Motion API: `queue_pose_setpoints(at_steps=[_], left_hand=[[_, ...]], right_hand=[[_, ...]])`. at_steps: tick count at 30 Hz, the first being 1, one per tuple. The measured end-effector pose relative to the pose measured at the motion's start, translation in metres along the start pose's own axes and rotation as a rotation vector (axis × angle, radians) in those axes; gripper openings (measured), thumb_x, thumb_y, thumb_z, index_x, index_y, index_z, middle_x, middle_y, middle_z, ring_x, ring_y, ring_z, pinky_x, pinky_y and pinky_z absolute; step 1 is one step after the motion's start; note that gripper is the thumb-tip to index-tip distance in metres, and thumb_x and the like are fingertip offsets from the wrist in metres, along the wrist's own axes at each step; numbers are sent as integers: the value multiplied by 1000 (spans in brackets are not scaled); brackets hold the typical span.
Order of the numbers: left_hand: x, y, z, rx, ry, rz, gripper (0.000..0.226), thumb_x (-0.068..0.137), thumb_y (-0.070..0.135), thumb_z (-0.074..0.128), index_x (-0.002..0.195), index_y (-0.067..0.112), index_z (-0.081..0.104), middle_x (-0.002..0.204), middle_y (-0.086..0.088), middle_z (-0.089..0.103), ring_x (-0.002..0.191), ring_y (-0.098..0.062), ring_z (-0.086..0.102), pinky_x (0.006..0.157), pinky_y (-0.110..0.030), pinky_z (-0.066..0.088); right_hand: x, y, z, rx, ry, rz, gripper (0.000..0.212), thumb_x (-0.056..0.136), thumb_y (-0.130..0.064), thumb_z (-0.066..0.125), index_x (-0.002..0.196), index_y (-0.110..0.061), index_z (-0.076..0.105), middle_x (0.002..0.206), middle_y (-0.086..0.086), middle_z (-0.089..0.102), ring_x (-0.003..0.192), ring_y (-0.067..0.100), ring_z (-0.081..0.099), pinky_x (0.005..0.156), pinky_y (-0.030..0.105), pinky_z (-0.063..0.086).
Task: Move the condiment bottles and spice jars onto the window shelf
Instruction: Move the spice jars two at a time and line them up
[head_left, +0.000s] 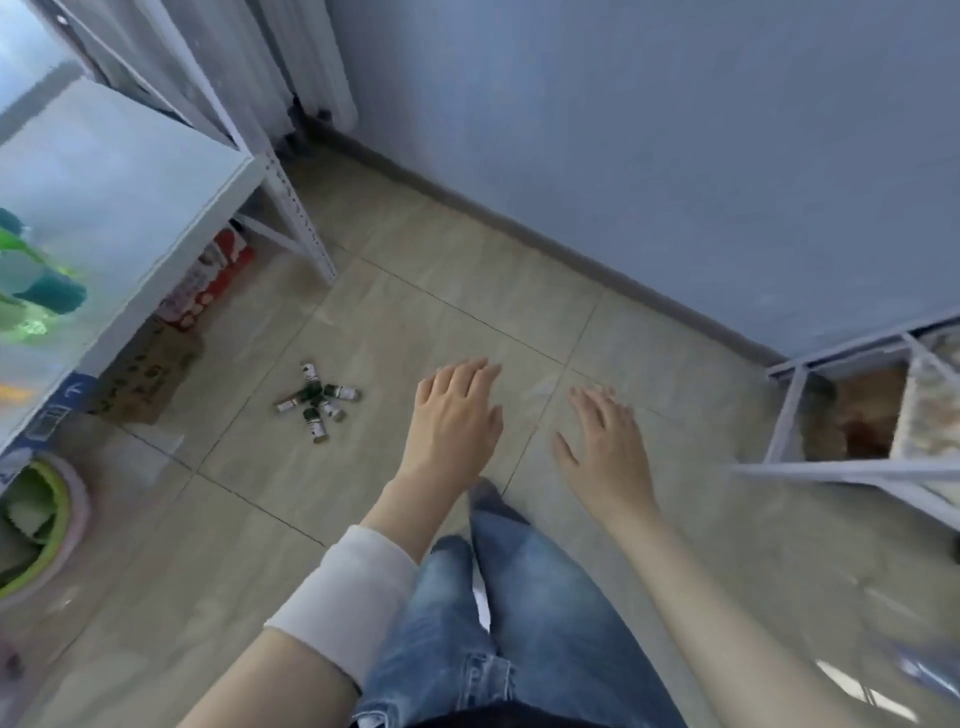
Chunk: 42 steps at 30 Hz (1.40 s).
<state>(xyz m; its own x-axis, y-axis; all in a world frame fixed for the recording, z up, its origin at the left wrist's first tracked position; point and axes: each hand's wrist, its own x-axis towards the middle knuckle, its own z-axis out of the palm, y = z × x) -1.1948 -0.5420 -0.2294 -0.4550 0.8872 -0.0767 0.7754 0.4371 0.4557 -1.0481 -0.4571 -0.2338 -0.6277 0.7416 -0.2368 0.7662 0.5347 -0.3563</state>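
Hovering spread and empty above the floor (467, 322), the left hand (457, 415) and right hand (602, 447) are well apart from the spice jars (318, 402) heaped near the window shelf (119, 171), so crouching low and gripping one jar per hand seems soundest.

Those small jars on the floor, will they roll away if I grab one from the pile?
Probably. The jars lie on their sides on smooth tile, so a nudge may roll them. They touch in a heap, so lifting one could shift its neighbours. They look small, likely light for a one-hand grip.
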Motion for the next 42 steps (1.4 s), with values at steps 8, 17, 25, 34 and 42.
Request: queue_pose_setpoints(at_steps=[8, 17, 25, 34, 42], left_hand=[[-60, 80, 48, -60, -197, 278, 46, 91, 21, 51, 135, 12, 43, 142, -6, 43, 132, -24, 37, 106, -34, 24], [-111, 203, 92, -41, -230, 506, 45, 91, 20, 51, 135, 10, 43, 141, -8, 44, 133, -25, 36, 108, -34, 22], [-154, 367, 156, -61, -177, 588, 44, 91, 22, 52, 134, 13, 44, 138, -4, 47, 129, -24, 41, 107, -34, 24], [-153, 534, 187, -111, -96, 790, 44, 87, 17, 57, 130, 12, 49, 135, -6, 50, 124, -26, 46, 103, -37, 31], [-93, 681, 193, -288, 38, 865, 41, 89, 21, 55, 129, 12, 49, 133, -6, 52, 124, -25, 46, 104, -33, 29]], right_hand=[[-123, 47, 2, 55, 76, 273, 53, 95, -33, 45, 144, -16, 31, 153, 7, 25, 145, 26, 11, 117, 40, 2], [-235, 141, -25, 156, 240, 493, 52, 96, -30, 46, 144, -16, 32, 154, 7, 24, 145, 26, 10, 118, 42, 4], [-338, 282, -84, 189, 478, 569, 49, 92, -24, 55, 136, -7, 45, 145, 14, 39, 141, 33, 22, 116, 47, 14], [-388, 404, -159, 210, 685, 625, 49, 89, -23, 58, 135, -9, 46, 144, 14, 42, 140, 33, 24, 111, 52, 29], [-368, 526, -284, 191, 879, 514, 48, 92, -28, 53, 136, -12, 44, 147, 7, 38, 141, 24, 23, 115, 40, 23]])
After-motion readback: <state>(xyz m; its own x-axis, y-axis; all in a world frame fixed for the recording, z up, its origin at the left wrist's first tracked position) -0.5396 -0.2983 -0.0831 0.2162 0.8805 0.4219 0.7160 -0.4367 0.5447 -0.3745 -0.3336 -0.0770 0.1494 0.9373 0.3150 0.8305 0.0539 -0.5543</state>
